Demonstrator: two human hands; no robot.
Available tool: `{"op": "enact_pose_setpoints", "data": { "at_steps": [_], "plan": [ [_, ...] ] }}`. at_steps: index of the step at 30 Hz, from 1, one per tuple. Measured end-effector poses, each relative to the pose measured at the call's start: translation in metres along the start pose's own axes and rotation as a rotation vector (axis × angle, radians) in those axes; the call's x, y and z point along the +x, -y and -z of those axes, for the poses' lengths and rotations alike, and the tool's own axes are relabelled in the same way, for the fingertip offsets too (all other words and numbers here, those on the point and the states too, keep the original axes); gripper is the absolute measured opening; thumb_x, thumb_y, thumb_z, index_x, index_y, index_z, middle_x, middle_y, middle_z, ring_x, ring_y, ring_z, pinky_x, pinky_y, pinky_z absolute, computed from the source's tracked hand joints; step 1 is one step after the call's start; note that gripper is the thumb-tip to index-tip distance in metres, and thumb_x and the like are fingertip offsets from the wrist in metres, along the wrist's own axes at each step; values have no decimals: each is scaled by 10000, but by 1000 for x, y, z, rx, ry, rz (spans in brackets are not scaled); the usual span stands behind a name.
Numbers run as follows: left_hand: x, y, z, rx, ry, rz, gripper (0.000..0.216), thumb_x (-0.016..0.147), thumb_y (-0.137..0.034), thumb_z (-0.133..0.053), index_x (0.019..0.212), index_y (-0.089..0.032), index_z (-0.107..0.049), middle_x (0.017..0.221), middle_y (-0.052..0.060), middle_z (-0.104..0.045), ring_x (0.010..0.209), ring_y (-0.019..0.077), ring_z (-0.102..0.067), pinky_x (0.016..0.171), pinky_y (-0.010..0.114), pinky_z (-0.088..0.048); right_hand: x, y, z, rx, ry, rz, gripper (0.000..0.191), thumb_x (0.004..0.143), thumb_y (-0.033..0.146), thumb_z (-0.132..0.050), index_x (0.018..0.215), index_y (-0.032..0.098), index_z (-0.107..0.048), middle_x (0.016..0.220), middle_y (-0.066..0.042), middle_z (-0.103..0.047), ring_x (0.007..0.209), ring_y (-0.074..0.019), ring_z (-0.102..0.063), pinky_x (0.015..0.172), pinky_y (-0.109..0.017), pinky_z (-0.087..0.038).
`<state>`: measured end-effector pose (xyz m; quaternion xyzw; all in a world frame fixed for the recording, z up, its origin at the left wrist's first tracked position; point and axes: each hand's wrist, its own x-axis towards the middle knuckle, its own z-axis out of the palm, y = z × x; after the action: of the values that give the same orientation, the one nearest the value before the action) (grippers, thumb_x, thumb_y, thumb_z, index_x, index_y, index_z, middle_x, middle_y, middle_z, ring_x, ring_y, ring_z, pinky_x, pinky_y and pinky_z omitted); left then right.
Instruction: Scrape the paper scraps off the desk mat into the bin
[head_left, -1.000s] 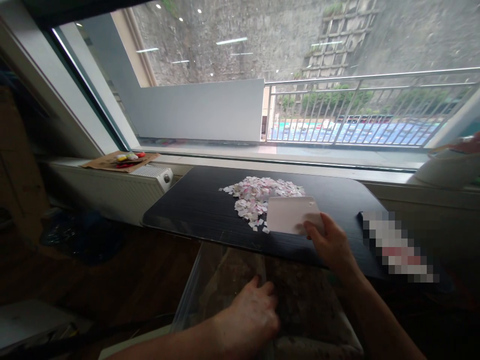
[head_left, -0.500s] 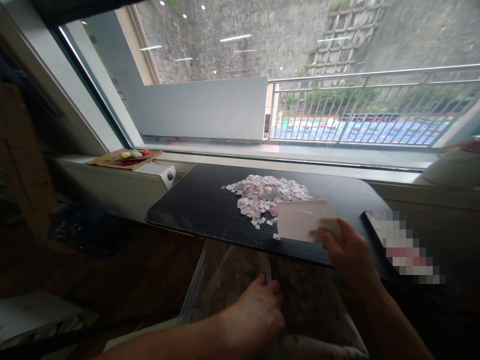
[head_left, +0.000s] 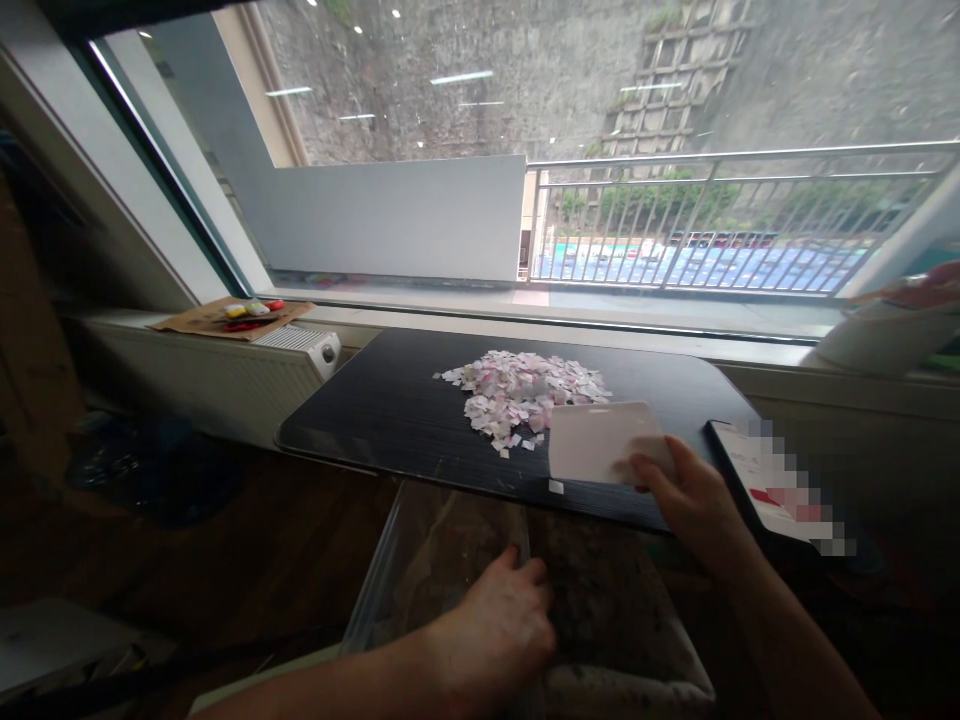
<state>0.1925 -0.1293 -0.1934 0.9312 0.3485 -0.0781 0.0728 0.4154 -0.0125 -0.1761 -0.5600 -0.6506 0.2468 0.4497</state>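
Observation:
In my right hand [head_left: 686, 490] is a thin white plastic scraper [head_left: 600, 440], fingers and thumb closed on its right end. It is held over the front part of the dark table [head_left: 360, 420], just right of a pile of small white and pinkish paper pieces [head_left: 525, 385]. One loose paper piece [head_left: 556, 487] lies below the scraper's lower left corner, by the table's front edge. My left hand [head_left: 502, 615] is lower down, its curled fingers on the edge of a clear plastic bin [head_left: 450, 530] under the table edge. Its fingertips are partly hidden.
A tablet-like board [head_left: 765, 490], partly pixelated, lies at the table's right end. Left stands a white radiator [head_left: 210, 370] with cardboard [head_left: 187, 318] and small colourful items on top. Dark plastic bags [head_left: 150, 465] are on the floor. A large window is behind the table.
The view has shifted slightly right. The scraper and the loose paper piece have moved a little right and toward the table's front edge. My left hand keeps its place at the bin.

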Motion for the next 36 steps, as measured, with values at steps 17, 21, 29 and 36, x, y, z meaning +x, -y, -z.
{"op": "enact_pose_setpoints", "data": {
  "at_steps": [17, 21, 29, 36],
  "plan": [
    [2, 3, -8, 18, -5, -8, 118, 858, -187, -653, 744, -167, -678, 842, 70, -648, 974, 261, -543, 884, 456, -407, -1, 1, 7, 384, 130, -199, 284, 751, 424, -705, 939, 211, -698, 826, -19, -735, 732, -197, -658, 641, -286, -534],
    [1, 4, -15, 23, -70, -17, 120, 848, -186, -674, 730, -167, -665, 826, 62, -639, 966, 255, -537, 883, 447, -401, 6, -5, 1, 331, 167, -187, 298, 745, 437, -708, 948, 220, -690, 858, -25, -740, 765, -212, -668, 663, -303, -551],
    [3, 2, -5, 7, 7, 6, 125, 871, -169, -658, 749, -158, -683, 842, 72, -658, 980, 263, -553, 871, 454, -425, 4, -13, 14, 360, 231, -229, 353, 724, 489, -739, 959, 226, -734, 855, -24, -755, 776, -224, -686, 670, -299, -551],
    [4, 3, -10, 7, -15, 0, 114, 874, -181, -650, 770, -156, -692, 867, 84, -663, 1010, 281, -564, 924, 511, -428, -1, -3, 23, 406, 121, -242, 283, 727, 418, -740, 944, 237, -746, 817, -5, -750, 753, -198, -673, 672, -271, -540]
  ]
}}
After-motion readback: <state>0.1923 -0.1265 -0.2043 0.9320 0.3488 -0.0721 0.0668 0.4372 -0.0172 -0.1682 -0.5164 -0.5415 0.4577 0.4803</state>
